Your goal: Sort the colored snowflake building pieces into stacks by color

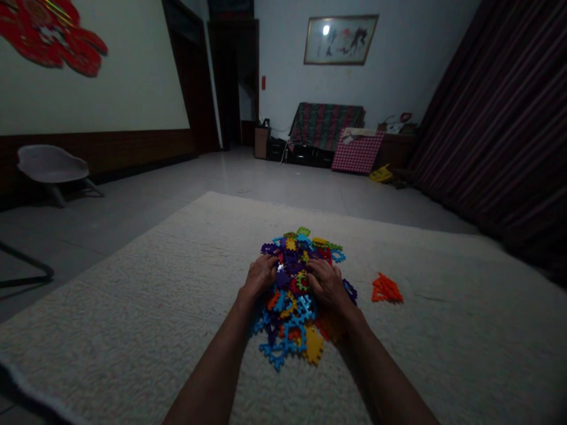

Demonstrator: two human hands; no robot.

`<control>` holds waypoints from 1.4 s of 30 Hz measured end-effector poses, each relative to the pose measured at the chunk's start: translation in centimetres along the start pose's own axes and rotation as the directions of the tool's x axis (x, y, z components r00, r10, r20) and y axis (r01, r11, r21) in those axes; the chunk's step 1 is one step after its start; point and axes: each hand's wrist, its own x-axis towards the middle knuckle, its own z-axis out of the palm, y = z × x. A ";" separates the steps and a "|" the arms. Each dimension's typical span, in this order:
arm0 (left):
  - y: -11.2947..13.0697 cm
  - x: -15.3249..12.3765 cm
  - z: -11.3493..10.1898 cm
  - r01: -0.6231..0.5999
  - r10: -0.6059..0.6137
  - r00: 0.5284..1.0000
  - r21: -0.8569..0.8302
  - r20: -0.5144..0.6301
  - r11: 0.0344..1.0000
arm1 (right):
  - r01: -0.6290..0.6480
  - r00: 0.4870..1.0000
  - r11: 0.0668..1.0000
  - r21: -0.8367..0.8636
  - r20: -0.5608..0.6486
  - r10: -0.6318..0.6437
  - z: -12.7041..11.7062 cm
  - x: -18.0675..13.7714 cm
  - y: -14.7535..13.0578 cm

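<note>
Two bare hands work at one heap of plastic gear-edged interlocking pieces (290, 304), which lies between them and also extends toward the person, between the forearms. The left hand (262, 273) is at the left side of the heap, its fingers half bent and their tips at the purple pieces. The right hand (326, 282) lies over the right side, its fingers bent also and reaching inward. For both hands I cannot tell if a piece is held or only touched

The long axis of the heap goes away from the person, about parallel with the forearms. Its far end, beyond the fingertips, has one green piece (303, 231); its near end, closer than the hands, has one yellow piece (314, 345) and one blue piece (274, 356) beside it. The pieces overlap and point in many directions, too many to count surely

To the right of the right hand, apart from the heap, is one small pile of orange pieces (387, 289), its number unclear. All this lies on one pale rug (177, 283) under the hands. Far to the left of the left hand stands one chair (53, 165); far beyond both hands hangs one framed picture (341, 40)
</note>
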 end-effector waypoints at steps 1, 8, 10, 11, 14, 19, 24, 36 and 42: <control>0.7 -0.4 0.0 -0.019 0.019 1.000 0.013 0.006 1.000 | -0.001 1.000 1.000 -0.001 -0.001 0.001 -0.2 -1.1 0.0; 4.1 -5.1 0.5 -0.153 0.151 0.988 0.076 0.026 0.985 | -0.079 0.997 0.996 -0.027 0.003 0.079 -0.7 -4.9 -0.4; 4.2 -6.2 0.7 -0.160 0.160 0.987 0.083 0.010 0.984 | -0.098 0.995 0.995 -0.026 0.001 0.098 -0.7 -5.2 -0.5; 4.2 -6.6 0.8 -0.161 0.162 0.987 0.084 -0.006 0.983 | -0.101 0.995 0.995 -0.023 -0.001 0.101 -0.6 -5.4 -0.5; 4.0 -7.1 1.3 -0.160 0.164 0.985 0.066 -0.051 0.985 | -0.093 0.995 0.996 -0.010 -0.020 0.093 -0.2 -5.8 -0.5; 3.7 -5.8 2.2 -0.177 0.178 0.982 0.009 -0.066 0.984 | -0.111 0.994 0.993 -0.046 -0.025 0.110 0.4 -5.2 -0.5; 3.7 -4.4 1.2 -0.132 0.113 0.987 -0.173 -0.116 0.976 | -0.148 0.988 0.989 -0.003 -0.052 0.148 -0.5 -3.8 -0.9; 4.8 -9.8 1.2 -0.247 0.229 0.962 -0.116 -0.148 0.962 | -0.086 0.985 0.996 0.028 -0.145 0.089 -1.2 -10.3 -4.3; 4.7 -12.2 3.4 -0.255 0.241 0.944 -0.036 -0.224 0.966 | -0.252 0.925 0.965 0.070 -0.276 0.261 0.2 -13.0 -3.7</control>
